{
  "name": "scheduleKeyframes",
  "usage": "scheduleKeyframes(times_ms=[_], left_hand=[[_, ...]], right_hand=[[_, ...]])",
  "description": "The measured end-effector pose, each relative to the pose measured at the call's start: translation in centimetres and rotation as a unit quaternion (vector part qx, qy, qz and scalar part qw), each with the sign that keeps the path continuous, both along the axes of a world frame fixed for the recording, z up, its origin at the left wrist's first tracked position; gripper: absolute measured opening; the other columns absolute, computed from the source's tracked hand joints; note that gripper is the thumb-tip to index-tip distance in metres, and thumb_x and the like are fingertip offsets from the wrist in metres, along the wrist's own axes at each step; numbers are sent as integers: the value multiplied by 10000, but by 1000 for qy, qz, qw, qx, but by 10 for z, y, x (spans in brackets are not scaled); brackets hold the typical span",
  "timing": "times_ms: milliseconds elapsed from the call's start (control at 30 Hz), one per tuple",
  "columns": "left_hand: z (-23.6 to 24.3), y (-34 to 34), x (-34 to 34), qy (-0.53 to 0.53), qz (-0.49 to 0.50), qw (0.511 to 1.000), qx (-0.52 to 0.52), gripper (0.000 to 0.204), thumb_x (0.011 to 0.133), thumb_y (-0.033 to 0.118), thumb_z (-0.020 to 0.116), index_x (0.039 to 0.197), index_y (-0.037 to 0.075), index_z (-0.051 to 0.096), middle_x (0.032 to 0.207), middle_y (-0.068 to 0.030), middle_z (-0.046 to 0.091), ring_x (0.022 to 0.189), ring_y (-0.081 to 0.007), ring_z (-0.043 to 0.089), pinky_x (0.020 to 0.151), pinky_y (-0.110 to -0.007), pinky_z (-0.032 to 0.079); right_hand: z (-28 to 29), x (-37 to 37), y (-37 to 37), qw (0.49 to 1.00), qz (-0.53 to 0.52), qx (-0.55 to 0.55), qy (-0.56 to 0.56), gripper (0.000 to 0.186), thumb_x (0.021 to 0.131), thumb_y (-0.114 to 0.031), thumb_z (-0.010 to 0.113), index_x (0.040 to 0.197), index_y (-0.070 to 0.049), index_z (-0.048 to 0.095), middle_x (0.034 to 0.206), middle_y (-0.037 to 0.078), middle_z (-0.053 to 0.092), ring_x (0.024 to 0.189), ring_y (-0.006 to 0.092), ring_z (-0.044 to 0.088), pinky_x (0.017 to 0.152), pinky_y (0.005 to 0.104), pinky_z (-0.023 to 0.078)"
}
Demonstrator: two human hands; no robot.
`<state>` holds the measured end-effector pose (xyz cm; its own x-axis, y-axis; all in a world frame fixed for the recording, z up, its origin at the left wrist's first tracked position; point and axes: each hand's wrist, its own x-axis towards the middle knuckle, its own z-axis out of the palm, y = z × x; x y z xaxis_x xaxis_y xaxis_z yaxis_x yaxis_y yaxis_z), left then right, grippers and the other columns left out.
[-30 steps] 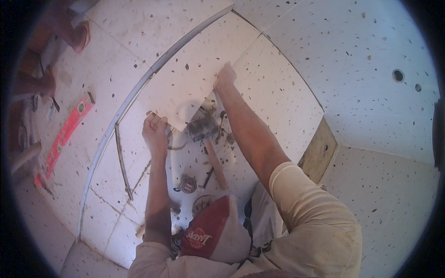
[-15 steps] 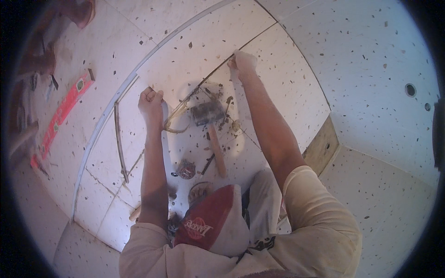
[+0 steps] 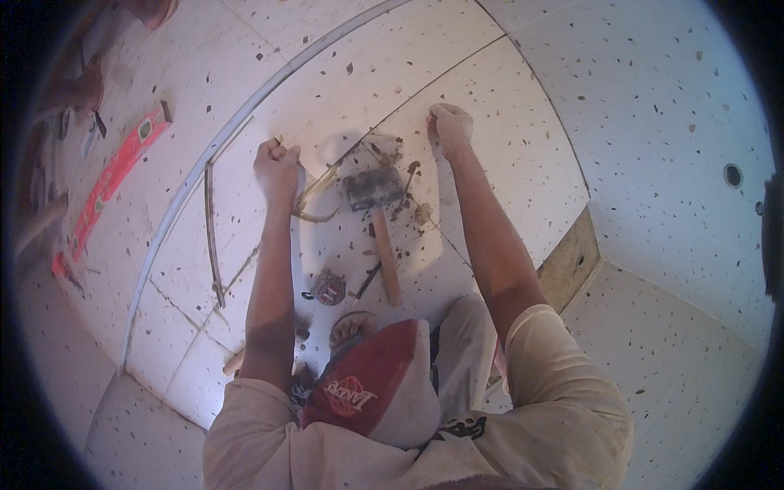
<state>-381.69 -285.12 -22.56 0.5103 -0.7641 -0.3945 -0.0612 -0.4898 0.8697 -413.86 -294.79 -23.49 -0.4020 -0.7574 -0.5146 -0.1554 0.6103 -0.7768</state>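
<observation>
Plainly, a slanting seam divides the two curled hands.
The pale speckled slab lies ahead of the person, its seam running from far right to near left; well off to the left, a red level lies on the floor. The mallet lies on the near side of the seam, below and between the hands, its black head away from the person and its long handle pointing back toward them. The left hand is the nearer to the slab, at its near left edge; the right hand sits across the seam, apart from it. Both have the fingers folded in; whether either pinches something thin cannot be told. A yellowish strip curves just beside the left wrist.
</observation>
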Motion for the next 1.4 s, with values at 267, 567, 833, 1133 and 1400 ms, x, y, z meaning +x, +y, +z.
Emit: scheduleKeyframes(times_ms=[267, 567, 833, 1133, 1400], left_hand=[[-13, 4, 7, -78, -21, 996, -24, 369, 800, 79, 806, 1107, -54, 653, 800, -60, 685, 703, -140, 633, 667, -293, 535], [7, 4, -7, -44, -8, 999, -29, 417, 801, 96, 811, 1155, -51, 647, 837, -45, 659, 748, -142, 625, 706, -283, 527], [-8, 8, -4, -23, 11, 998, -52, 375, 783, 62, 809, 1109, -39, 652, 840, -30, 661, 748, -113, 617, 716, -272, 521], [-6, 10, -1, 4, -3, 998, -61, 355, 826, 24, 779, 1136, -50, 623, 855, -26, 643, 749, -93, 606, 698, -266, 529], [-8, 12, 0, 31, 6, 996, -85, 381, 829, 14, 765, 1170, -52, 607, 842, -26, 644, 730, -97, 610, 681, -264, 527]], right_hand=[[15, 13, 8, 999, -21, -34, -11, 142, 890, -102, 682, 984, 5, 692, 743, 56, 685, 561, 111, 601, 467, 277, 447], [-44, -11, 6, 990, 2, -87, 111, 146, 868, -94, 694, 979, 0, 689, 706, 52, 673, 527, 123, 597, 453, 275, 452], [-30, -1, 10, 992, 1, -88, 94, 198, 847, -125, 726, 1001, -1, 712, 763, 53, 696, 637, 136, 643, 575, 285, 517], [-20, 12, 15, 987, 5, -89, 138, 220, 847, -121, 731, 1028, 2, 708, 769, 61, 699, 642, 137, 650, 585, 281, 522], [-29, 10, 15, 997, 2, -36, 74, 295, 830, -215, 704, 1040, -10, 736, 957, 142, 756, 830, 244, 715, 782, 360, 561]])
